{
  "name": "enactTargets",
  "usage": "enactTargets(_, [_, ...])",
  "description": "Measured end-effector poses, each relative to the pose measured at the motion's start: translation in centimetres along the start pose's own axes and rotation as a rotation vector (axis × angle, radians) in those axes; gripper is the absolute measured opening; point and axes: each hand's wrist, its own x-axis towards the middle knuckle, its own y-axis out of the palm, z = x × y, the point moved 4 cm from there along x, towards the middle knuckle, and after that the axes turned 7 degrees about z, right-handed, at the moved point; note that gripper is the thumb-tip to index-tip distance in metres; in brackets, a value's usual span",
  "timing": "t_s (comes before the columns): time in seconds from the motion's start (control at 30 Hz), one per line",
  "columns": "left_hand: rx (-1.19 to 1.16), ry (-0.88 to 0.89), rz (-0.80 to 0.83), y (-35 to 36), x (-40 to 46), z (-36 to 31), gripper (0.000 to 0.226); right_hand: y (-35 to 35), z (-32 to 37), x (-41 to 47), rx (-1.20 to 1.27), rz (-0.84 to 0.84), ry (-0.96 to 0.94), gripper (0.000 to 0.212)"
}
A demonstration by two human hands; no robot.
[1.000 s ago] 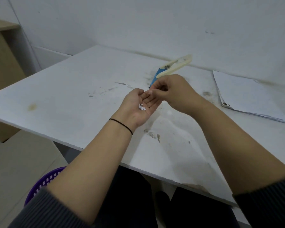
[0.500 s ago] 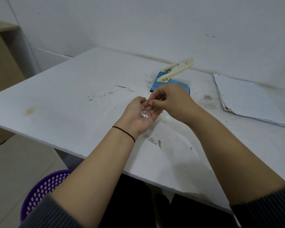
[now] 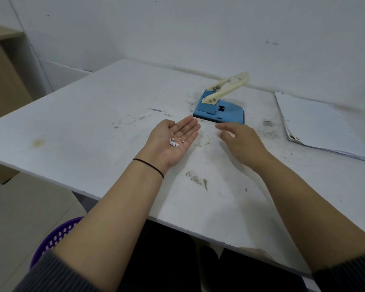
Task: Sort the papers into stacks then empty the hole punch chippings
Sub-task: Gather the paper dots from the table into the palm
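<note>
My left hand [image 3: 171,142] lies palm up over the white table [image 3: 89,123], cupping several small white paper chippings [image 3: 174,142] in its palm. My right hand [image 3: 241,142] hovers a little to the right of it, fingers loosely apart and holding nothing. Just beyond both hands sits the blue hole punch [image 3: 219,111] with its cream lever raised. A stack of white papers [image 3: 316,125] rests at the table's right side.
A purple plastic basket [image 3: 55,239] stands on the floor below the table's near-left edge, partly hidden by my left arm. The tabletop is stained and dusty around the punch. A wooden cabinet [image 3: 2,81] stands at the far left.
My right hand has pulled away from my left palm, moving to the right with its fingers spreading. The left hand stays palm up with the chippings in it.
</note>
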Motion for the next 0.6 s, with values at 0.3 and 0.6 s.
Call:
enactTargets(0.3, [-0.003, 0.011, 0.005, 0.1, -0.3, -0.2, 0.043, 4.8, 1.2, -3.5, -0.197, 0.563, -0.338, 0.047])
enactTargets(0.6, [0.022, 0.033, -0.009, 0.2, -1.7, -0.1, 0.041, 2.5, 3.8, -5.9, -0.291, 0.354, -0.505, 0.016])
